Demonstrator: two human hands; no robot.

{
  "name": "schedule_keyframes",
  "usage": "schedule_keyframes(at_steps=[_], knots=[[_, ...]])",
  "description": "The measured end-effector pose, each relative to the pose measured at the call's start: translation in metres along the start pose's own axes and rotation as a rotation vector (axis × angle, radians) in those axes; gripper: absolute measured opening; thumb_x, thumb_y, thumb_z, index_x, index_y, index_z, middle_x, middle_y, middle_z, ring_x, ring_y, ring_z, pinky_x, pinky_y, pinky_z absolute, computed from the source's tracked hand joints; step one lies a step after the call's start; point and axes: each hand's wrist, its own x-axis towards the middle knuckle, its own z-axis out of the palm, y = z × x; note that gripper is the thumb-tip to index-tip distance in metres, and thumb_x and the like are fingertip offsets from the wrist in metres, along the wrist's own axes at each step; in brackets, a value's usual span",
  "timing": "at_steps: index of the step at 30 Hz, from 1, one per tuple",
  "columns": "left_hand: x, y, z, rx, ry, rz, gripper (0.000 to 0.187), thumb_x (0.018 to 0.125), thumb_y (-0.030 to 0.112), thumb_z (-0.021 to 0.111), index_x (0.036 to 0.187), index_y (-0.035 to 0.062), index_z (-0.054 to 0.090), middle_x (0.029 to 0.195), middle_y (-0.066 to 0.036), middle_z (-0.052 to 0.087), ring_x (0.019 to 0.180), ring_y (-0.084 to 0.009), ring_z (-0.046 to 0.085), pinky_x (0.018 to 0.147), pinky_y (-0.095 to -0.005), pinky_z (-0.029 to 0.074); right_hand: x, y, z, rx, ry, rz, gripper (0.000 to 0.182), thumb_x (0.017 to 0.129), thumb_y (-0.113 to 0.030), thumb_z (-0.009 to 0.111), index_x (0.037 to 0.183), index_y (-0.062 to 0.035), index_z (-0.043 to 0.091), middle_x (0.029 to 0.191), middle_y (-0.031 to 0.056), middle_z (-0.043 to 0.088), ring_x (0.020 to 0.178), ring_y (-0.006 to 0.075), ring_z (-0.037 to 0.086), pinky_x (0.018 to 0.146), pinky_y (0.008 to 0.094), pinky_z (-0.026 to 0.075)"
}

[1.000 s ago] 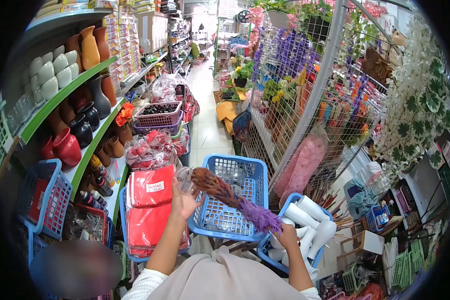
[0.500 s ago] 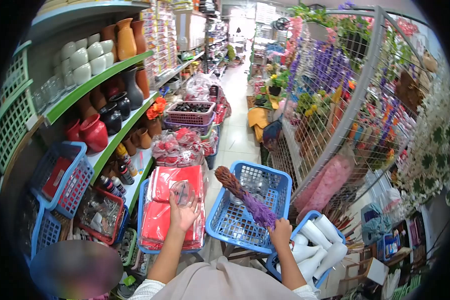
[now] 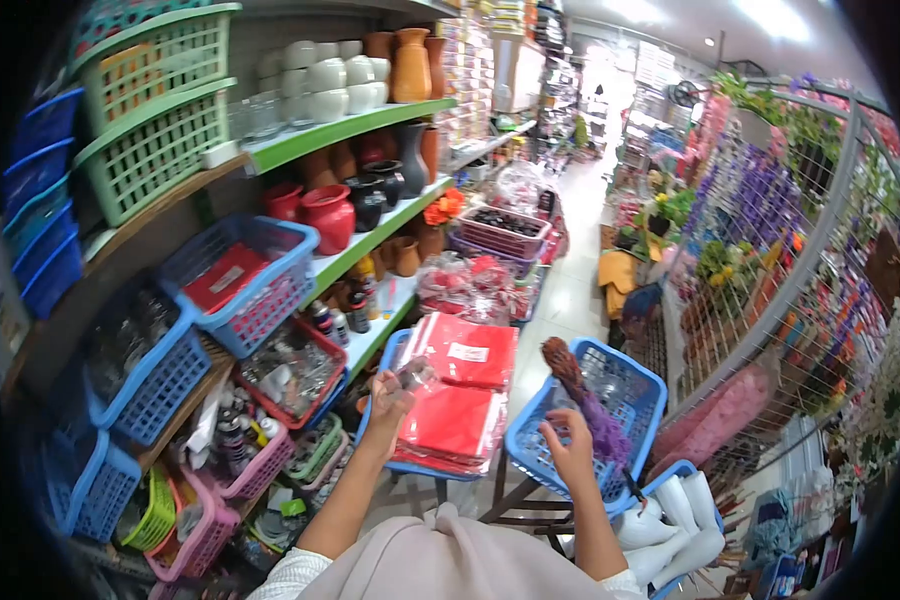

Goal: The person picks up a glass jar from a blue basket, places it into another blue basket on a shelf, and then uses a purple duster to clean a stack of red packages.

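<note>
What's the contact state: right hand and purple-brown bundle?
Cannot tell. In the head view, the right hand overlaps the outline of the purple-brown bundle; neither contact nor a gap shows plainly.

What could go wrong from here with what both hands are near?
The small clear piece in the left hand could slip onto the red packets or the floor. The duster slants across the blue basket with its handle past the rim, so the right hand beside it might knock it out.
</note>
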Motion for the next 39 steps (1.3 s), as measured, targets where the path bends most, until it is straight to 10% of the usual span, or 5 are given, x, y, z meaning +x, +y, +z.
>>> schedule_keyframes(at_steps=[6,12,27,32,39], knots=[[-0.071,0.084,-0.032,0.209,-0.084,0.223,0.077,0.066,0.013,0.087,0.118,0.0115,0.029,0.121,-0.009,0.046,0.113,-0.018,0.049,0.096,-0.0325,0.042,0.007,-0.109,0.117,0.459,-0.614,-0.193,0.066,0.083,-0.02,0.072,0.138,-0.0075,0.038,0.137,0.011,0.047,0.118,0.0237,0.052,0.095,0.0388,0.045],[-0.147,0.153,-0.074,0.974,0.205,0.397,0.102,0.055,0.027,0.091,0.134,0.0069,0.03,0.124,-0.019,0.054,0.114,-0.0293,0.056,0.098,-0.0405,0.043,-0.032,-0.214,0.199,0.549,-0.992,-0.282,0.084,0.077,-0.025,0.079,0.141,-0.0013,0.03,0.138,0.0177,0.042,0.126,0.0275,0.045,0.102,0.0392,0.04],[-0.221,0.279,-0.15,1.435,0.625,0.663,0.107,0.059,0.04,0.086,0.142,0.0056,0.028,0.143,-0.014,0.041,0.128,-0.0364,0.041,0.109,-0.052,0.028,-0.055,-0.356,0.331,0.631,-1.027,-0.704,0.076,0.07,-0.027,0.084,0.127,0.0015,0.043,0.121,0.0179,0.053,0.113,0.0256,0.053,0.094,0.0357,0.044],[-0.222,0.338,-0.172,1.599,0.779,0.669,0.05,0.075,0.027,0.075,0.118,0.0103,0.056,0.134,-0.011,0.052,0.126,-0.0322,0.046,0.111,-0.0538,0.022,0.002,-0.418,0.378,0.505,-0.83,-1.024,0.078,0.071,-0.035,0.083,0.126,0.0013,0.043,0.119,0.0192,0.052,0.113,0.027,0.053,0.09,0.037,0.047],[-0.182,0.389,-0.223,1.758,1.035,0.536,0.039,0.082,0.026,0.068,0.114,0.0065,0.058,0.126,-0.014,0.056,0.124,-0.0329,0.047,0.111,-0.0533,0.024,0.063,-0.499,0.501,0.005,-0.785,-1.194,0.088,0.075,-0.057,0.07,0.135,-0.0017,0.038,0.134,0.0261,0.041,0.125,0.038,0.044,0.102,0.0443,0.04]])
